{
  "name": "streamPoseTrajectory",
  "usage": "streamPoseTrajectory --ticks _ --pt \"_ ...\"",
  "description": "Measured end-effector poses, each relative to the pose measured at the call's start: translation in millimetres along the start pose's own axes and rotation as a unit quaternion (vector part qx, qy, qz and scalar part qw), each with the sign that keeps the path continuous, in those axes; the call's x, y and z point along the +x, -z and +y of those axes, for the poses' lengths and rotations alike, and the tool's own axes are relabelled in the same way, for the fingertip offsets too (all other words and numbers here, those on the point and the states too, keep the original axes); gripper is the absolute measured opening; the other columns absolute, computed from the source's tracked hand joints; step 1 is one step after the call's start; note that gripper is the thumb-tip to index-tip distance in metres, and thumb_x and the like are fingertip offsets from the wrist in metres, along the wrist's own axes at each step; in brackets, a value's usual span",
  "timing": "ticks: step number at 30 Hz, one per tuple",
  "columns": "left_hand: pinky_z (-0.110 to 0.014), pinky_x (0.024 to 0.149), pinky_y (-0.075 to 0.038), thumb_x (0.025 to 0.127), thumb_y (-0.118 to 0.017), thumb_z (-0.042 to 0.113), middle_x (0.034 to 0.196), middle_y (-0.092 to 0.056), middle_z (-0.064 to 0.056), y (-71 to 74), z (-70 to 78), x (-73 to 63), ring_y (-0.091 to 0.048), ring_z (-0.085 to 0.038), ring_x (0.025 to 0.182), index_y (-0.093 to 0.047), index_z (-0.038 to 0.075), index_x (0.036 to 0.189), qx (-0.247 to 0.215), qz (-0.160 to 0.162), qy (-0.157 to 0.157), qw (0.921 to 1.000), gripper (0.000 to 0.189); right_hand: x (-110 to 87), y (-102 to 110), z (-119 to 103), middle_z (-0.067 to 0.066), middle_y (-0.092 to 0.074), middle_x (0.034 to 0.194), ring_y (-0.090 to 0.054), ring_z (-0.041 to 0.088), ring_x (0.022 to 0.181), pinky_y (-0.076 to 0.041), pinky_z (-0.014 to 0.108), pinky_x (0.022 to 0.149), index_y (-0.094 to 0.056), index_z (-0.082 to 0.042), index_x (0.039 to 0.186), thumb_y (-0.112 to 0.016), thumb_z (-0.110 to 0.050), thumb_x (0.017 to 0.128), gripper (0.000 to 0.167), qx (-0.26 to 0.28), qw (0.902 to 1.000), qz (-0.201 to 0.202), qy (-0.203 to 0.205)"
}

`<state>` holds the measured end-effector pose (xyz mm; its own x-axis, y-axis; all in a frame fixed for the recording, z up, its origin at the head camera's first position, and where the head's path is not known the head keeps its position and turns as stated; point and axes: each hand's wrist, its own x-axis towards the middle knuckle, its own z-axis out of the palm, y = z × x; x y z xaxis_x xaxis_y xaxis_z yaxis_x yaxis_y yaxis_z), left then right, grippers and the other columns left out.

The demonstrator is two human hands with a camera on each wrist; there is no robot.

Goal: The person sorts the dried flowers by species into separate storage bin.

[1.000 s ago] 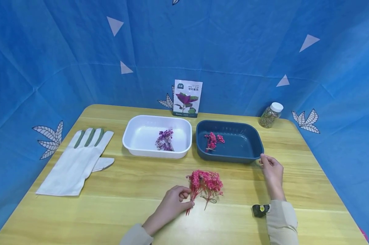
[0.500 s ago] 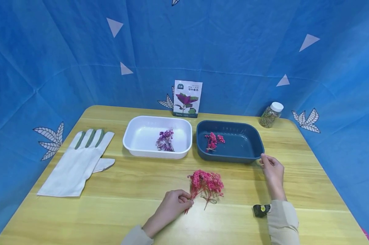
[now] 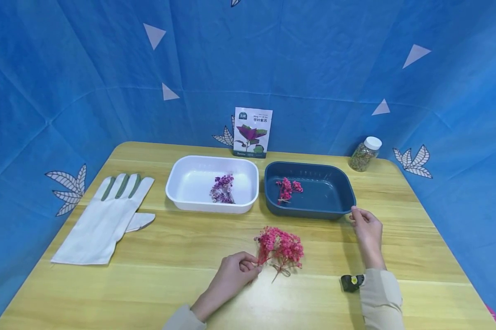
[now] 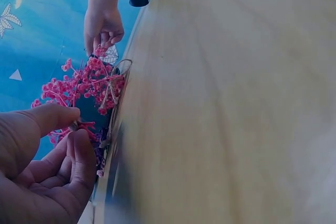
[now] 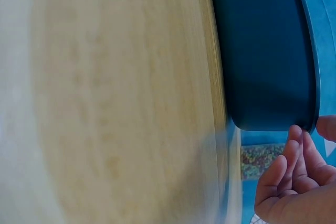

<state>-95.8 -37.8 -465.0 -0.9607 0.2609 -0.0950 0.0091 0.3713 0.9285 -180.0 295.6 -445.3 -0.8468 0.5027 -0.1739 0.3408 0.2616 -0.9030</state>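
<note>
My left hand (image 3: 233, 276) pinches the thin stems of a pink dried flower sprig (image 3: 265, 239) between thumb and forefinger, low over the table. Against it on the right lies a second pink flower sprig (image 3: 291, 250), its stems tied with twine. In the left wrist view the pinched stems (image 4: 86, 125) poke out past the fingertips. My right hand (image 3: 367, 233) pinches the near right corner of the dark blue basin (image 3: 313, 213); in the right wrist view thumb and fingers meet at its rim (image 5: 313, 93). Small pink flower pieces (image 3: 286, 189) lie inside this basin, on its left side.
Left of the blue basin stands a white basin (image 3: 208, 207) holding purple dried flowers (image 3: 221, 189). A seed packet (image 3: 252, 133) is propped up behind them. A white-capped jar (image 3: 364, 156) stands at the back right. One white glove (image 3: 97, 224) lies at the left.
My left hand has shifted the pink sprig slightly up and to the right, and the tied sprig beside it has moved a little too. My right hand stays at the blue basin's corner.
</note>
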Motion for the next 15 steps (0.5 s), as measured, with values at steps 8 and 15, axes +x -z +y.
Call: streamPoseTrajectory --ticks 8,15 --pt "-0.018 0.059 -0.049 0.081 -0.073 0.013 0.074 -0.06 0.003 1.4 3.6 -0.5 -0.053 -0.004 0.063 -0.067 0.001 0.093 -0.009 0.015 -0.006 0.9998 0.018 -0.2 -0.1 -0.3 -0.016 -0.06 0.08 -0.054 0.003 0.079 -0.045 0.014 0.066 -0.054 0.0 0.124 -0.05 -0.046 0.095 0.054 0.0 1.0 0.002 -0.004" --pt "-0.018 0.06 -0.048 0.079 -0.074 0.012 0.074 -0.06 0.003 3.1 7.3 -0.4 -0.052 -0.004 0.065 -0.066 0.002 0.091 -0.014 0.027 -0.017 0.9994 0.018 0.0 -0.3 -0.5 -0.015 -0.06 0.082 -0.054 0.003 0.081 -0.045 0.014 0.067 -0.054 -0.001 0.126 -0.05 -0.047 0.095 0.056 0.003 1.0 0.0 -0.006"
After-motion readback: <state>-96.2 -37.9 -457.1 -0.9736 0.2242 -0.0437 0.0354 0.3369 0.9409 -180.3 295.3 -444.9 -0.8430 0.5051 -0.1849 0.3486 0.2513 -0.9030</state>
